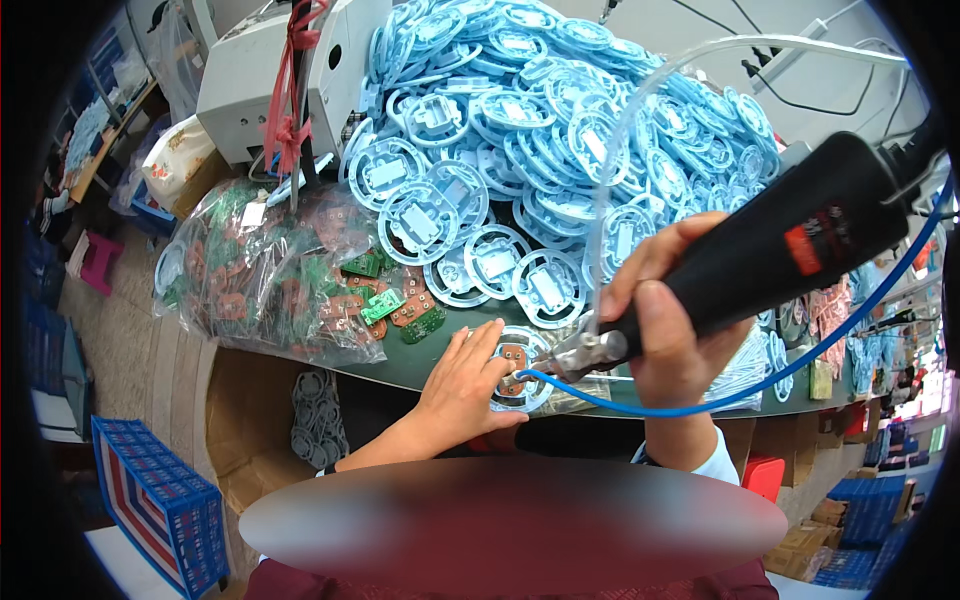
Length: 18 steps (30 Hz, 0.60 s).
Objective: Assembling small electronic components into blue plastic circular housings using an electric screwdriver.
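At the near edge of the dark table (402, 357), grips a black driver (785, 240) in the right hand (668, 330), with its tip at a brown board (514, 354) inside a blue ring (537, 398), and covers that ring's left side with the outstretched left hand (458, 388), near a pile of rings (520, 120).

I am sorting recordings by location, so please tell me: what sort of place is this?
Probably an assembly workshop or factory: a heap of pale blue plastic discs, a clear bag of circuit boards and a black handheld tool in the right hand suggest it.
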### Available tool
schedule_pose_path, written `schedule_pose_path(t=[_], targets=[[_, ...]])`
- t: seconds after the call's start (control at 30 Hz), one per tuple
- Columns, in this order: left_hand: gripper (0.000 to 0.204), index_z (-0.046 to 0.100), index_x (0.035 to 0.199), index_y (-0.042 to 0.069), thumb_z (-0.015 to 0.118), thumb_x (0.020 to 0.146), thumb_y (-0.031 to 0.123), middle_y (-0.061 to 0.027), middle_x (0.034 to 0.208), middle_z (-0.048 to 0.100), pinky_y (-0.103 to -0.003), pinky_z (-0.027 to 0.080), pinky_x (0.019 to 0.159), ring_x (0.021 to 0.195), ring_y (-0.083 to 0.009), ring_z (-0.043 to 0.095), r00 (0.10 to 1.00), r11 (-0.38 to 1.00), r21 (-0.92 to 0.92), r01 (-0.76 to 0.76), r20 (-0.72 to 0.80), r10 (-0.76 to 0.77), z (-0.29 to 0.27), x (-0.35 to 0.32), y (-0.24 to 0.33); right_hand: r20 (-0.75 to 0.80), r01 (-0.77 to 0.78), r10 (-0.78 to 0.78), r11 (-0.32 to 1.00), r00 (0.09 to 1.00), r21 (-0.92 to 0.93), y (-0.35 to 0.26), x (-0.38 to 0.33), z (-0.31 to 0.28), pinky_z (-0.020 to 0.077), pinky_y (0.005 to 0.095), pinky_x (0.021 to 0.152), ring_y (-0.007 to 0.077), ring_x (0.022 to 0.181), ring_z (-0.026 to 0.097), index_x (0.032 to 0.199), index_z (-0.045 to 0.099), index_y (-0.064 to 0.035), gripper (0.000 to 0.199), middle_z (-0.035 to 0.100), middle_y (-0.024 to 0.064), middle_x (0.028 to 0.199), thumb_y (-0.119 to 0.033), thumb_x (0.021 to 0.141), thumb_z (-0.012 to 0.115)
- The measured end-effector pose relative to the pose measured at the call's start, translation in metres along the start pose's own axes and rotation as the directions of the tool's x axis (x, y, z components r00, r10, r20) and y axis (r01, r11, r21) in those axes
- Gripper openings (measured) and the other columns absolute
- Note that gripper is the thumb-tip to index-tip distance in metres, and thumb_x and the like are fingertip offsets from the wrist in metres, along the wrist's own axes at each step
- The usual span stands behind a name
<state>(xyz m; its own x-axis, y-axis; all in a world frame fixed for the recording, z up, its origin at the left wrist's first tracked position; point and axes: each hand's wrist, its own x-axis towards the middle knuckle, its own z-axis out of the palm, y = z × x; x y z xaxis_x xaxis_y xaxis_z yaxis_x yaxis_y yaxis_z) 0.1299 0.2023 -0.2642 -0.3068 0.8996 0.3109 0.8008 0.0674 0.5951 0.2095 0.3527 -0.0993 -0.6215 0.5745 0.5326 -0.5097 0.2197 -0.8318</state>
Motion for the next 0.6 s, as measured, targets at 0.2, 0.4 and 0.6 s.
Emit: schedule_pose_path(t=[0.2, 0.4, 0.6], targets=[[0.077, 0.06, 0.116, -0.002, 0.088, 0.061, 0.044, -0.0268, 0.145, 0.042, -0.057, 0.033, 0.11, 0.134, -0.0408, 0.043, 1.0, 1.0, 0.009, -0.002, 0.004, 0.002, -0.001, -0.007, 0.001, -0.017, 0.024, -0.025, 0.998, 1.0, -0.062, -0.012, 0.018, -0.007, 0.0517, 0.0305, 0.054, 0.0185, 0.06, 0.06, 0.133, 0.04, 0.0038, 0.056, 0.056, 0.0101, 0.087, -0.003, 0.082, 0.062], [0.062, 0.058, 0.125, 0.007, 0.077, 0.078, 0.043, -0.0165, 0.146, 0.045, -0.066, 0.02, 0.111, 0.145, -0.0353, 0.03, 0.999, 0.997, 0.072, -0.01, 0.054, 0.007, 0.0, -0.025, -0.003, -0.01, 0.101, -0.102, 0.993, 0.995, -0.054, -0.013, 0.035, 0.002, 0.0517, 0.0307, 0.058, 0.0185, 0.061, 0.06, 0.131, 0.041, 0.0075, 0.054, 0.056, 0.0107, 0.086, 0.0, 0.082, 0.061], [0.067, 0.056, 0.131, 0.009, 0.077, 0.078, 0.043, -0.0108, 0.137, 0.053, -0.065, 0.018, 0.112, 0.143, -0.0335, 0.033, 0.998, 0.995, 0.08, -0.062, 0.032, 0.059, 0.006, -0.03, -0.012, -0.012, 0.066, -0.066, 0.997, 0.998, -0.043, 0.005, 0.033, 0.007, 0.0522, 0.0304, 0.061, 0.0185, 0.063, 0.062, 0.13, 0.042, 0.008, 0.052, 0.058, 0.0099, 0.083, 0.003, 0.082, 0.063]])
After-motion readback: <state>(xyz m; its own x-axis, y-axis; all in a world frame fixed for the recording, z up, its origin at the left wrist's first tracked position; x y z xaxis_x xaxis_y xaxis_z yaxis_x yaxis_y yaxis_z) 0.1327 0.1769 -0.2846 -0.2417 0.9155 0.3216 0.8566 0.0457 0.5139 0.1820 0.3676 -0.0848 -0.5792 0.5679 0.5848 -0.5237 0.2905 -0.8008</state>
